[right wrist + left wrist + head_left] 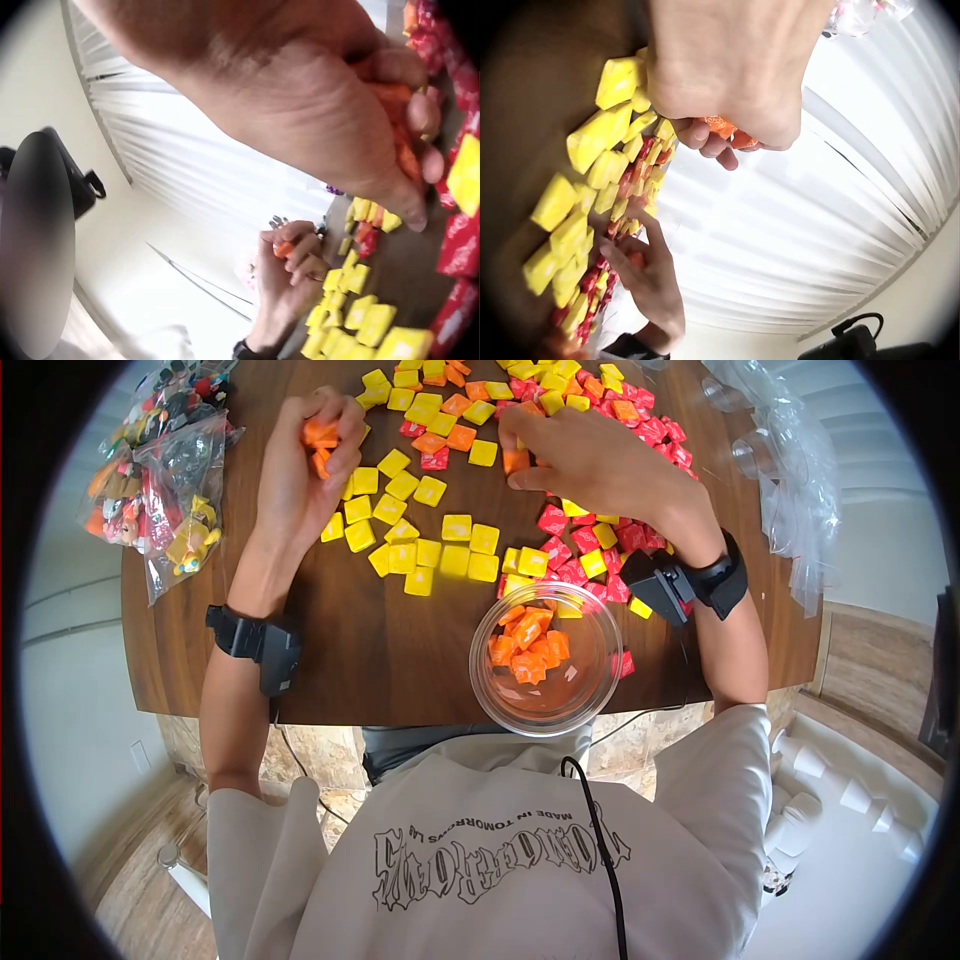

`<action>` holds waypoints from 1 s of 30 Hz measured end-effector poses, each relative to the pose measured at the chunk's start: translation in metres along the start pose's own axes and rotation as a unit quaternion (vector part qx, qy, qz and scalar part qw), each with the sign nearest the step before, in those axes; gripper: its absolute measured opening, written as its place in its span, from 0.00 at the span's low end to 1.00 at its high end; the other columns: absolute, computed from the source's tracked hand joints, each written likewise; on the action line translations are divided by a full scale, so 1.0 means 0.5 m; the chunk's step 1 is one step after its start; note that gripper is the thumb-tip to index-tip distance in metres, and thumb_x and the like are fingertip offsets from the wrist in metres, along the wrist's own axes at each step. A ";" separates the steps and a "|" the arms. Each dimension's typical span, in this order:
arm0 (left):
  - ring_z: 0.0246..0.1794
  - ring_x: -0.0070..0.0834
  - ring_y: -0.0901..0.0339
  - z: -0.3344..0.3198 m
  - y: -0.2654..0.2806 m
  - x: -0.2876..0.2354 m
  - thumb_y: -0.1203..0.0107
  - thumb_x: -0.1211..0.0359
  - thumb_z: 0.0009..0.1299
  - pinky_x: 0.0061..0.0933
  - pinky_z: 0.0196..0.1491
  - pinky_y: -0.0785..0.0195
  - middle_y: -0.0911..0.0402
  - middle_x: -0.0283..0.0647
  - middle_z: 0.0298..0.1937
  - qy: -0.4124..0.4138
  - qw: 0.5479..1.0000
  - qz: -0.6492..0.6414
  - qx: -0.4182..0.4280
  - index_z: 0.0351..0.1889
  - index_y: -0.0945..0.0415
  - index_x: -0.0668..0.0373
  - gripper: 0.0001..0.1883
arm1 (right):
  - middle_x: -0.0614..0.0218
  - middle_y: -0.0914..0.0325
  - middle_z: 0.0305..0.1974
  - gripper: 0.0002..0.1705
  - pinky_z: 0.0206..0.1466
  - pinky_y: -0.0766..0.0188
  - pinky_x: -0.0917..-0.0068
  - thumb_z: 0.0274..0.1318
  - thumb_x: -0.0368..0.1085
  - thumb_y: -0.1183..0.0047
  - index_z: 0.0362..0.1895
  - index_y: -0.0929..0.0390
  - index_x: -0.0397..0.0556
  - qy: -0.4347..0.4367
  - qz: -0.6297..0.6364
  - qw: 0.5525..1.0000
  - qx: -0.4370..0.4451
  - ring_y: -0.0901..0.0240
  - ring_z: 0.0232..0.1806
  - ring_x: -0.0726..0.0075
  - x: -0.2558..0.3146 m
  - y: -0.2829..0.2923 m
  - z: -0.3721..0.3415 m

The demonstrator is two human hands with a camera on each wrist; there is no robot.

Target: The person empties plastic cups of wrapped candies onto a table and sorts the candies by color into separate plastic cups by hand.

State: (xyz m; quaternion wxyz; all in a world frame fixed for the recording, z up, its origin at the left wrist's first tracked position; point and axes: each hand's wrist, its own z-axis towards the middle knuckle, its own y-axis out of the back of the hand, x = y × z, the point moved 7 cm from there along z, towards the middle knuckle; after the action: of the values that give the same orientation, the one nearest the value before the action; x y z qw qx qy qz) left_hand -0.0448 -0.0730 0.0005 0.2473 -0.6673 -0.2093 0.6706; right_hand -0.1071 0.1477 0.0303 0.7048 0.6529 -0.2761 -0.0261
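My left hand is raised over the left part of the table, fingers curled round several orange wrapped candies. My right hand reaches over the scattered candies at the upper middle, palm down. In the right wrist view its curled fingers hold orange candies against the palm. Yellow candies lie between the hands, and red candies spread under and around the right wrist. Near the table's front edge stands a clear round bowl with several orange candies in it.
Clear bags of small colourful figures lie at the table's left. Empty-looking clear plastic bags and clear cups are along the right edge. The wooden table ends just before the person's shirt. A black cable runs down the shirt.
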 end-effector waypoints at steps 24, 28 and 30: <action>0.28 0.38 0.18 -0.067 -0.171 -0.061 0.37 0.66 0.71 0.31 0.30 0.28 0.16 0.38 0.32 -0.158 0.768 0.621 0.008 0.39 0.15 0.58 0.06 | 0.52 0.16 0.38 0.17 0.46 0.23 0.50 0.65 0.45 0.42 0.48 0.19 0.46 -0.079 -0.038 0.991 -0.101 0.18 0.44 0.43 0.046 -0.006 0.063; 0.25 0.26 0.25 -0.144 -0.398 -0.027 0.37 0.71 0.63 0.28 0.27 0.33 0.25 0.34 0.28 -0.222 0.705 0.614 0.278 0.29 0.24 0.57 0.05 | 0.52 0.16 0.37 0.17 0.46 0.22 0.50 0.65 0.46 0.44 0.46 0.20 0.45 -0.056 -0.024 0.994 -0.096 0.17 0.43 0.42 0.041 -0.019 0.060; 0.26 0.27 0.24 -0.161 -0.443 0.007 0.37 0.71 0.62 0.29 0.26 0.34 0.27 0.34 0.29 -0.242 0.666 0.623 0.331 0.30 0.25 0.56 0.06 | 0.51 0.16 0.38 0.17 0.45 0.23 0.50 0.65 0.46 0.45 0.44 0.19 0.45 -0.025 -0.044 0.992 -0.112 0.17 0.42 0.42 0.008 -0.040 0.082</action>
State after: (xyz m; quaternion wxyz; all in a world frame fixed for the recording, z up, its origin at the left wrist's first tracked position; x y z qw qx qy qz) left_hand 0.0471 0.1005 0.1312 -0.0834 -0.3304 0.4383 0.8317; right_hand -0.1145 0.1059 0.0127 0.7644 0.5805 -0.2605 -0.1041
